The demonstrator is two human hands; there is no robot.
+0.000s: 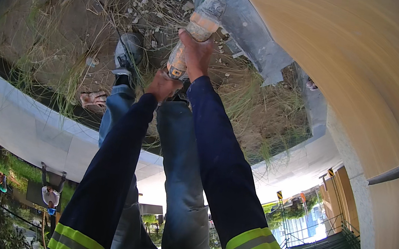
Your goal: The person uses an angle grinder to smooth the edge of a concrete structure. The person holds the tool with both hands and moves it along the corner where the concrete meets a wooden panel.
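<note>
Angle grinder [204, 23], dust-caked, cylindrical; right grip [198, 55] wrapped round body, left grip [163, 86] round rear; flat grey slab [254, 35] near head.

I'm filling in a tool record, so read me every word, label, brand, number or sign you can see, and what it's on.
No text can be read.
Power tool: the small patch near its rear is too small and blurred to read.
Yellow-and-black panels in the background: too small to tell any lettering.
</note>
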